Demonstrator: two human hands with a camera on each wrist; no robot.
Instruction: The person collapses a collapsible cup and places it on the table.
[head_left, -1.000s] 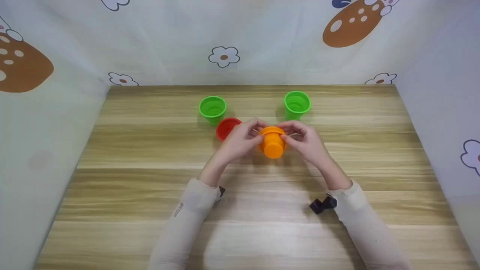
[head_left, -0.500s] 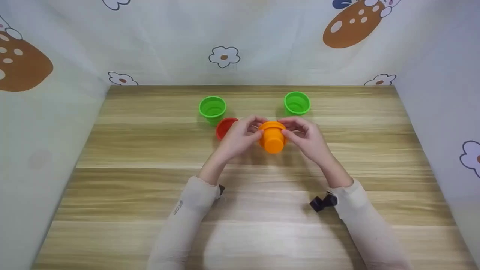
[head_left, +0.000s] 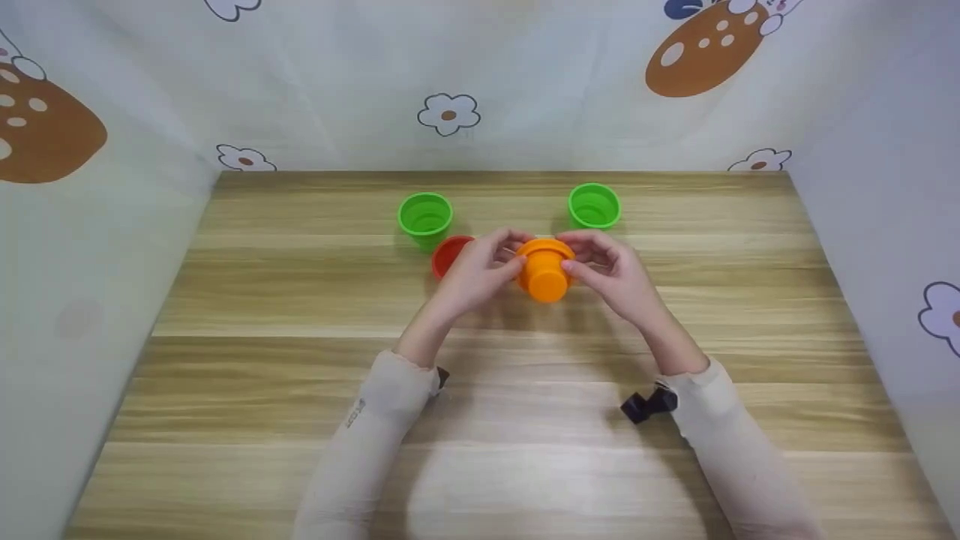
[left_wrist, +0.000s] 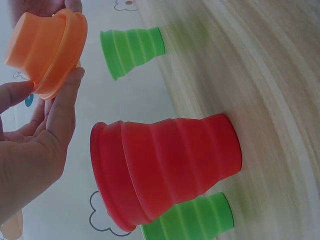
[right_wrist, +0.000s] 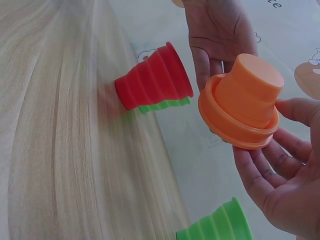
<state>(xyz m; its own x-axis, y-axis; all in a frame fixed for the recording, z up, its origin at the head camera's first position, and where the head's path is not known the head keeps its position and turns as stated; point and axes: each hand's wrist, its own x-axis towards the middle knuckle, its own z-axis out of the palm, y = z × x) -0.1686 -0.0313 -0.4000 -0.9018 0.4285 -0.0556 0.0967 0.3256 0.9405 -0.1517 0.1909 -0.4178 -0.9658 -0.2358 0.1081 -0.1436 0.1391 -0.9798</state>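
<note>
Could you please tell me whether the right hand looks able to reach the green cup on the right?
Probably yes: the green cup stands just beyond the right hand with nothing visible between them, though that hand would likely need to release the orange cup first.

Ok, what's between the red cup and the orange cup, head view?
The left hand: in the head view it hides part of the red cup and holds the orange cup.

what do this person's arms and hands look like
The left hand and right hand are ungloved. The left sleeve and right sleeve are long and off-white; the left one bears a dark marking too small to read. A black piece shows at each wrist.
</note>
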